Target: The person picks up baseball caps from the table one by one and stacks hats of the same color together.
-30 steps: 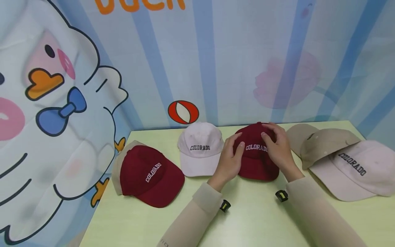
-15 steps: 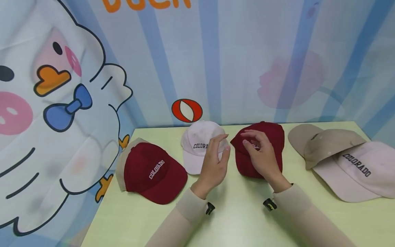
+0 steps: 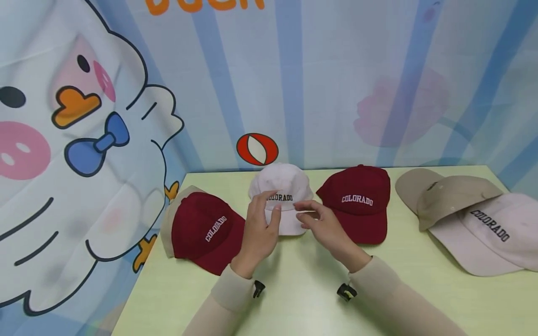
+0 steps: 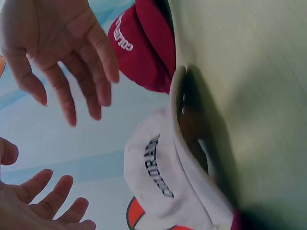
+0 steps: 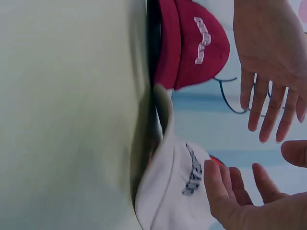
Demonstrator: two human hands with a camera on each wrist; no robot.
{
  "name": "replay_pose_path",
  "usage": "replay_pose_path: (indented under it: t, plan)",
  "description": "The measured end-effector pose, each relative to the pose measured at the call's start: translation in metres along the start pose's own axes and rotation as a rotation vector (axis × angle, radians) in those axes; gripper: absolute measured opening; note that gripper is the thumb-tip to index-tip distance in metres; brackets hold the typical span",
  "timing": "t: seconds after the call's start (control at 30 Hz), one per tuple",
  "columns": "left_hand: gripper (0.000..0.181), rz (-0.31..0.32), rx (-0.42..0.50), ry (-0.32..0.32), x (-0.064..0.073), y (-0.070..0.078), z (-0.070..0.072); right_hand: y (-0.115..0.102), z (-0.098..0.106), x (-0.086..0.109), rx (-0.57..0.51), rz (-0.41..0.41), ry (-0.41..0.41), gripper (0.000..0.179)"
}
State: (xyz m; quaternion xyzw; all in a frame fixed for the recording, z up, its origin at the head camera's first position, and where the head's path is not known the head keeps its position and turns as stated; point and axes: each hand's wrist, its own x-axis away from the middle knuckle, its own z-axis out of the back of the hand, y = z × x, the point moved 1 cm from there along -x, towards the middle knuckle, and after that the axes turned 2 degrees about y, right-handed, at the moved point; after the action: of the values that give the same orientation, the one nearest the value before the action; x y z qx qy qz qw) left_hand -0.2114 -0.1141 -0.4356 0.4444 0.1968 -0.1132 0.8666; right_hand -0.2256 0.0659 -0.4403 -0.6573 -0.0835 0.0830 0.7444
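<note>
A white baseball cap [image 3: 286, 179] lettered COLORADO stands at the back of the table, brim toward me. Both hands hover in front of it, apart from each other and holding nothing. My left hand [image 3: 260, 231] covers part of the cap's left side in the head view; its fingers are loosely bent. My right hand [image 3: 329, 231] is at the cap's right, fingers relaxed and pointing left. In both wrist views a gap shows between the hands and the white cap [image 4: 158, 167]. Just right of it sits a dark red cap [image 3: 357, 200], upright, brim forward.
At the left, another dark red cap [image 3: 201, 228] lies over a beige cap [image 3: 168, 233]. On the right, a khaki cap [image 3: 458, 193] rests partly on a pale pink cap [image 3: 504, 228]. A printed cloth backdrop [image 3: 328, 84] rises behind the table [image 3: 307, 303].
Both hands have left the dark red cap on the right and moved left to the white cap. That red cap stays in place, turned slightly. The head view has shifted a little.
</note>
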Motion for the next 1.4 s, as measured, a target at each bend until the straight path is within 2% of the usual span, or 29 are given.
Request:
replay_pose_path:
  t: [0.17, 0.4, 0.5, 0.67, 0.83, 1.0, 1.17, 1.4]
  plan:
    - [0.039, 0.035, -0.062, 0.073, 0.002, -0.011, 0.022, 0.004, -0.025, 0.003, -0.104, -0.112, -0.103, 0.045]
    - [0.041, 0.115, -0.139, 0.167, 0.003, -0.03, 0.058, 0.01, -0.059, 0.013, -0.214, -0.18, -0.252, 0.051]
    - [0.044, 0.167, -0.188, 0.209, 0.003, -0.038, 0.072, 0.012, -0.071, 0.017, -0.248, -0.208, -0.306, 0.057]
    - [0.053, 0.254, -0.306, 0.256, 0.003, -0.053, 0.095, 0.015, -0.085, 0.022, -0.329, -0.254, -0.352, 0.065]
    - [0.063, 0.325, -0.403, 0.257, 0.004, -0.067, 0.115, 0.018, -0.095, 0.025, -0.389, -0.297, -0.367, 0.068]
    - [0.069, 0.387, -0.441, 0.234, 0.006, -0.075, 0.125, 0.022, -0.102, 0.025, -0.432, -0.326, -0.377, 0.07]
    - [0.068, 0.38, -0.448, 0.232, 0.007, -0.079, 0.127, 0.025, -0.106, 0.024, -0.482, -0.34, -0.376, 0.072]
    - [0.066, 0.391, -0.467, 0.254, 0.005, -0.075, 0.13, 0.023, -0.105, 0.027, -0.503, -0.354, -0.375, 0.072]
